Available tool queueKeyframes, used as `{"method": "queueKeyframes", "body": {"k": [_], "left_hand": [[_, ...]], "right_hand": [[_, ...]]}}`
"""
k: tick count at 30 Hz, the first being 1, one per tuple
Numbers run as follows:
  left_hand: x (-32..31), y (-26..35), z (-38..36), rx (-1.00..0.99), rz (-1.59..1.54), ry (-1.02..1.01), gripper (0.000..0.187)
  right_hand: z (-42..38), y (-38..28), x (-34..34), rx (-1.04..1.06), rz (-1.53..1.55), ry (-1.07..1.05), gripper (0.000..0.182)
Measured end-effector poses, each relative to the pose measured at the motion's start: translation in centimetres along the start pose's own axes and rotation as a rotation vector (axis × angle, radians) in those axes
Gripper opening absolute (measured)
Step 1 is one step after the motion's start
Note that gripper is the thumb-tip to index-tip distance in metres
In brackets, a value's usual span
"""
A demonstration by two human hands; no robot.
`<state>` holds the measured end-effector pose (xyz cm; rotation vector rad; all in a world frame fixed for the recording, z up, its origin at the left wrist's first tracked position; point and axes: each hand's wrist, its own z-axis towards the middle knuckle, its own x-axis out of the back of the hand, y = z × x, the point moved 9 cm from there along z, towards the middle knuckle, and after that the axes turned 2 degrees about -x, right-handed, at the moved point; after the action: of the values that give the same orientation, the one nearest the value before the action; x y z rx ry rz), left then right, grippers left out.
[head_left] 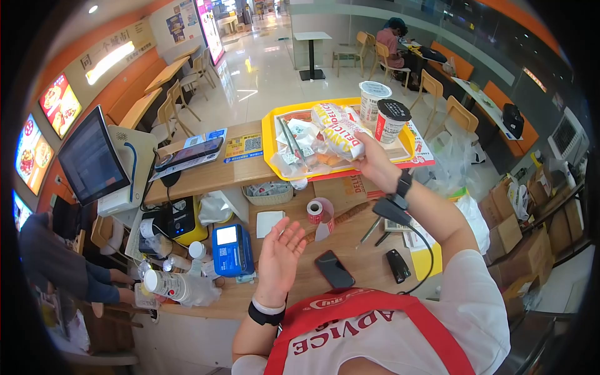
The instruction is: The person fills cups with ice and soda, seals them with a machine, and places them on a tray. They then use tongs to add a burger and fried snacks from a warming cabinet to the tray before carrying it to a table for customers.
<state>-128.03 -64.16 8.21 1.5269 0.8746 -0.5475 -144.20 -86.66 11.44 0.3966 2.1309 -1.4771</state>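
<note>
My right hand [377, 161] grips the near end of a paper-wrapped food item [342, 139] with yellow and red print; what is inside the wrapper is hidden. It is over a yellow tray [269, 134] on the raised counter. Two lidded paper cups, one with a white lid [375, 90] and one with a black lid [393, 112], stand at the tray's far right. Left of the wrapped item lie crumpled white paper [300, 134] and a thin straw-like stick. My left hand [281, 250] holds nothing, fingers stretched out, above the lower desk near a white paper square [270, 224].
On the lower desk are a sticker roll [315, 211], a phone [334, 269], a black stapler-like object [397, 266] and a blue payment device [232, 250]. A monitor [94, 156] stands left. Plastic bags [456, 159] hang right. A person [394, 47] sits at a far table.
</note>
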Motion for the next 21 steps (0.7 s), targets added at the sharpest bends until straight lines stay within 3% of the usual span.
{"method": "queueKeyframes", "body": {"k": [1, 6, 9, 12, 14, 21], "left_hand": [[0.1, 0.0, -0.2, 0.000, 0.002, 0.001, 0.044], [2.0, 0.6, -1.6, -0.032, -0.002, 0.065, 0.040], [3.9, 0.8, -2.3, -0.048, -0.006, 0.103, 0.040], [5.2, 0.5, -3.0, -0.040, -0.032, 0.152, 0.036], [5.7, 0.4, -3.3, -0.044, -0.042, 0.174, 0.035], [5.2, -0.3, -4.2, -0.038, -0.033, 0.168, 0.032]], "right_hand": [[0.5, 0.1, 1.0, 0.030, -0.022, 0.123, 0.040], [1.1, 0.4, 1.5, 0.137, -0.040, 0.204, 0.040], [0.1, 0.5, 1.0, 0.117, -0.061, 0.125, 0.040], [-2.0, -0.2, 1.0, 0.166, -0.230, 0.156, 0.044], [-1.7, -0.5, 1.1, 0.233, -0.400, 0.061, 0.045], [-0.2, 0.4, 0.7, 0.161, -0.322, -0.075, 0.037]]}}
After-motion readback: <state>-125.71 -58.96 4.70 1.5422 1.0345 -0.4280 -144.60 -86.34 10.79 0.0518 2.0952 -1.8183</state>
